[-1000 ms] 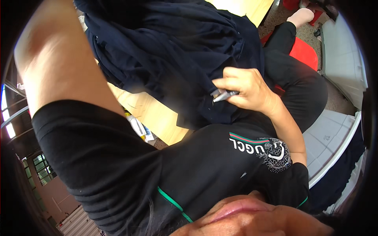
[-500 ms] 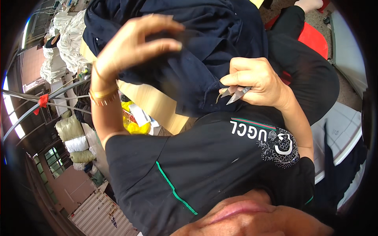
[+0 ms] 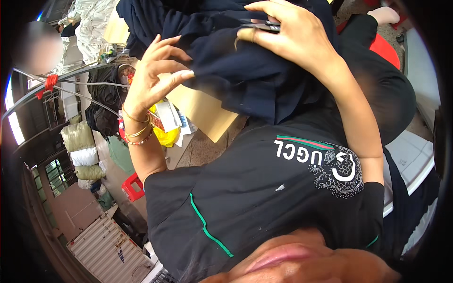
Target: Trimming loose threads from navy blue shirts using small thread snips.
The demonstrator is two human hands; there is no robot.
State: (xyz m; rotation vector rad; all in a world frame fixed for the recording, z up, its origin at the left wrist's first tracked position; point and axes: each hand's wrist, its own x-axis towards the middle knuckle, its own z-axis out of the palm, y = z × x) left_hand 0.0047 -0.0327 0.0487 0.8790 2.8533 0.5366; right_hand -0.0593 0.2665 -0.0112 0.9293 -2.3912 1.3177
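Dark navy fabric (image 3: 226,61) lies bunched before me over the table and my lap. My right hand (image 3: 302,37) is closed round small metal thread snips (image 3: 264,26), whose blades point left just above the fabric. A tan thread end (image 3: 237,42) hangs by the right thumb. My left hand (image 3: 160,75) is at the fabric's left edge, fingers curved and spread, thumb stretched out apart from them. The thumb tip is close to the fabric; whether it touches is unclear.
A wooden tabletop (image 3: 200,106) shows under the fabric. Yellow plastic and papers (image 3: 168,118) lie by my left forearm. Bent metal tubing (image 3: 56,80) with a red tie runs at left. White cloth piles (image 3: 94,28) stand far left, a blurred person (image 3: 40,49) near them. A red stool (image 3: 384,52) is at right.
My right hand with the thread snips has moved up and away from me over the fabric. The left hand has come down and left to the fabric's edge. The fabric has shifted.
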